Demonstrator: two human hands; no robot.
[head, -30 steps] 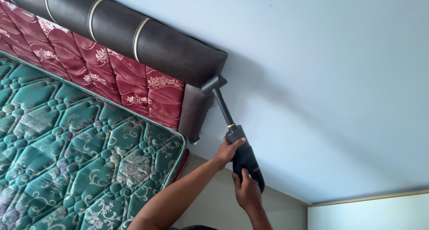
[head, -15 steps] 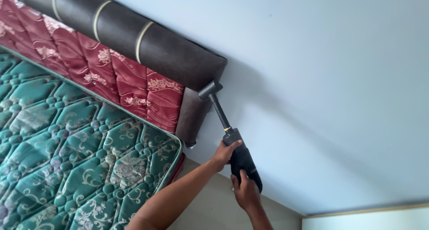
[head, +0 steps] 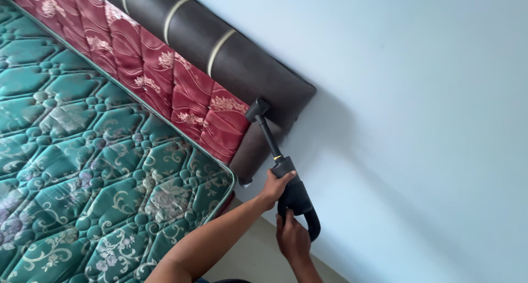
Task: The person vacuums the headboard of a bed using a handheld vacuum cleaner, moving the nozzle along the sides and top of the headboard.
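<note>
A black handheld vacuum (head: 294,192) with a thin tube points at the bed's headboard. Its small nozzle (head: 257,110) rests against the end face of the dark brown padded headboard (head: 242,68), right beside the red patterned cushion panel (head: 181,96). My left hand (head: 275,185) grips the vacuum body just below the yellow ring. Lower down, my right hand (head: 291,238) is wrapped around the curved handle. Both forearms come in from the bottom edge.
A teal quilted mattress (head: 82,167) with a floral pattern fills the left side. A pale blue wall (head: 418,123) stands right behind the headboard. A strip of beige floor (head: 258,255) shows between the mattress corner and the wall.
The nozzle has slid along the headboard's end face from its outer corner toward the red panel. Both hands kept their grip and followed it. The view shifted slightly.
</note>
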